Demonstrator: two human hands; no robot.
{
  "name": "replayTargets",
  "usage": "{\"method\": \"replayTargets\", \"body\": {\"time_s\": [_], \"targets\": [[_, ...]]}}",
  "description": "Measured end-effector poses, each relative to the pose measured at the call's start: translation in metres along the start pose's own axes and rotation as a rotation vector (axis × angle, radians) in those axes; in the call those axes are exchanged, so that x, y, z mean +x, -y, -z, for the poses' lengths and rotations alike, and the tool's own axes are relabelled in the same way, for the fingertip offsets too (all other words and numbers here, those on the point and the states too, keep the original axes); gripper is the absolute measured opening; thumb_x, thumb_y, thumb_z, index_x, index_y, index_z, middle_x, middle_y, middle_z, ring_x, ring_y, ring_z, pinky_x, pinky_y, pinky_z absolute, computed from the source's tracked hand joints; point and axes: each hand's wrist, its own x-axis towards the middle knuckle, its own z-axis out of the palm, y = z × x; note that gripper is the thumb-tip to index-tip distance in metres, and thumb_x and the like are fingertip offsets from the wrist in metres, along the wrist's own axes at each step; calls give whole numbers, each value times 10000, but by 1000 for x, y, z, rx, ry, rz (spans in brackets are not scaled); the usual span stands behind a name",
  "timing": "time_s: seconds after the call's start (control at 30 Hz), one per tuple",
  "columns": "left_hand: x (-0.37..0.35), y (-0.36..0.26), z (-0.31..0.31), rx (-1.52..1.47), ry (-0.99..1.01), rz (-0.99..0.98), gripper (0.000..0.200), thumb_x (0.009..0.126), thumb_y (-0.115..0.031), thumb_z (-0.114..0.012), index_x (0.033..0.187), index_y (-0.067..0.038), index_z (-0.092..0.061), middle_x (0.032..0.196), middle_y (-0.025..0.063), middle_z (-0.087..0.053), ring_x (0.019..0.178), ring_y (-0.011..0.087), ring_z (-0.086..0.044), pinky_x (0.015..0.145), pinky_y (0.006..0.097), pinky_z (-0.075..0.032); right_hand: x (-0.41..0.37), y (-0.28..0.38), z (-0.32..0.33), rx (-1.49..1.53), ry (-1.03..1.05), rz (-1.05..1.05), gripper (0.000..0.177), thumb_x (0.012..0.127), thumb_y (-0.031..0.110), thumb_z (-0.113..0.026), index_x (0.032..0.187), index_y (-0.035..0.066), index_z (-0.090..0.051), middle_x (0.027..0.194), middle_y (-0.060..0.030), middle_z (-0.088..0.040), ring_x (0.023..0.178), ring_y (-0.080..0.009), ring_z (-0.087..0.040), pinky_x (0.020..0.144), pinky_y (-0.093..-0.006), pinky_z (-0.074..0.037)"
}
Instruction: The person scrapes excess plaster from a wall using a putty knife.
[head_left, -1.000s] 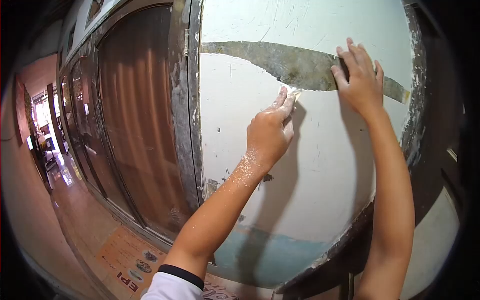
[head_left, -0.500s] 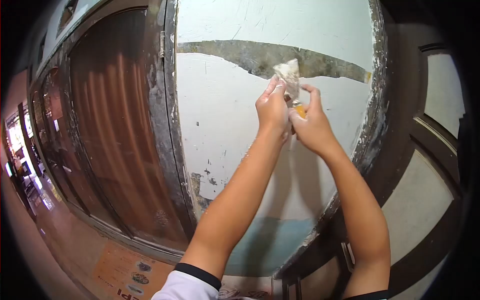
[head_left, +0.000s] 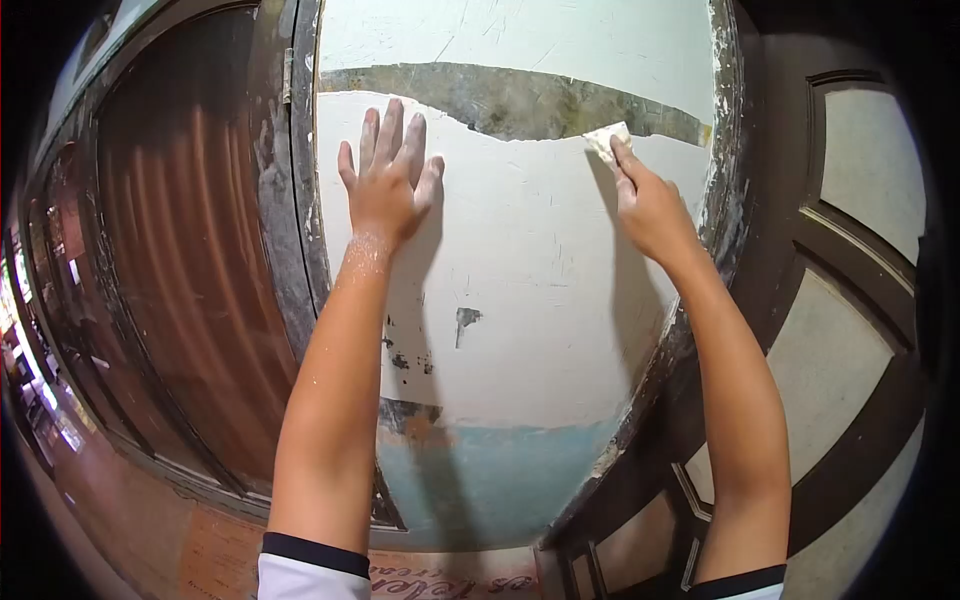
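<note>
A white painted wall panel (head_left: 520, 260) fills the middle, crossed near the top by a bare grey-brown strip (head_left: 520, 100) where the coating is gone. My left hand (head_left: 385, 185) lies flat on the white surface, fingers spread upward, holding nothing. My right hand (head_left: 650, 205) grips a putty-caked scraper (head_left: 607, 140), its blade pressed against the lower edge of the bare strip at the right. White dust speckles my left wrist.
A dark worn frame (head_left: 290, 200) borders the panel on the left, with a brown curtained door (head_left: 180, 270) beyond it. A dark panelled door (head_left: 850, 260) stands at the right. The panel's bottom shows a blue band (head_left: 490, 470). Tiled floor lies far left.
The scraper passed from my left hand to my right. My left hand moved left and flattened on the wall; my right hand carried the blade to the strip's right end.
</note>
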Motion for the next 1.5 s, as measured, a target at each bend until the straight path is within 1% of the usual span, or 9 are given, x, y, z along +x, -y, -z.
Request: {"method": "replayTargets", "body": {"time_s": [0.07, 0.23, 0.4, 0.57, 0.67, 1.03, 1.37, 1.43, 1.5], "targets": [[-12, 5, -8, 15, -6, -41, 657, 1002, -505, -558, 1599, -254, -448, 1739, 35, -254, 1611, 310, -177, 1270, 606, -72, 10, -3, -4, -1, -38, 18, 490, 1071, 349, -459, 1558, 296, -483, 1134, -249, -733, 1098, -494, -661, 983, -554, -508], [-17, 6, -10, 5, -30, -52, 657, 984, -479, -599, 1592, -274, -461, 1726, 18, -293, 1597, 318, -227, 1268, 608, -111, 19, -16, -21, -3, -97, 87, 480, 1069, 364, -465, 1542, 295, -513, 1255, -223, -708, 1151, -477, -645, 1026, -543, -490], [-18, 7, -13, -21, -81, -60, 642, 950, -485, -614, 1546, -268, -522, 1704, 14, -340, 1588, 309, -252, 1267, 619, -129, 25, -37, -24, -11, -98, 160, 459, 1051, 342, -525, 1508, 367, -542, 1190, -211, -731, 1074, -471, -674, 982, -501, -524], [-19, 4, -7, -31, -67, -53, 639, 962, -444, -629, 1564, -267, -504, 1708, 22, -335, 1589, 320, -251, 1262, 614, -134, 28, -42, -21, 8, -126, 202, 439, 1048, 308, -549, 1480, 380, -570, 1134, -197, -745, 991, -442, -695, 917, -483, -542], [-19, 5, -9, -41, -83, -62, 638, 962, -437, -630, 1563, -262, -506, 1703, 23, -342, 1587, 322, -252, 1260, 619, -138, 31, -46, -23, -13, -159, 230, 415, 1038, 290, -578, 1442, 381, -610, 1037, -193, -752, 904, -433, -702, 863, -477, -548], [-20, 1, -11, -28, -118, -50, 617, 962, -434, -641, 1544, -267, -529, 1692, 9, -365, 1578, 310, -276, 1259, 607, -160, 26, -39, -40, 12, -202, 152, 408, 1023, 333, -577, 1427, 338, -632, 1066, -212, -746, 969, -458, -693, 902, -501, -543], [-20, 1, -10, -30, -121, -50, 627, 941, -407, -658, 1541, -274, -532, 1688, 13, -368, 1573, 307, -284, 1261, 606, -168, 22, -36, -29, -12, -186, 154, 415, 1018, 315, -599, 1427, 381, -625, 941, -190, -743, 864, -436, -688, 818, -465, -550], [-20, 1, -11, -40, -124, -40, 621, 947, -410, -651, 1541, -276, -531, 1687, 6, -369, 1573, 305, -283, 1263, 602, -162, 23, -34, -27, -59, -194, 213, 421, 1021, 232, -625, 1432, 324, -623, 936, -259, -704, 676, -377, -644, 732, -380, -539], [-21, 0, -11, -45, -124, -33, 618, 950, -411, -648, 1542, -276, -530, 1686, 2, -370, 1573, 304, -282, 1264, 600, -158, 24, -33, -29, -68, -169, 189, 414, 1026, 236, -625, 1433, 309, -626, 982, -265, -709, 722, -355, -681, 764, -372, -542]]}}
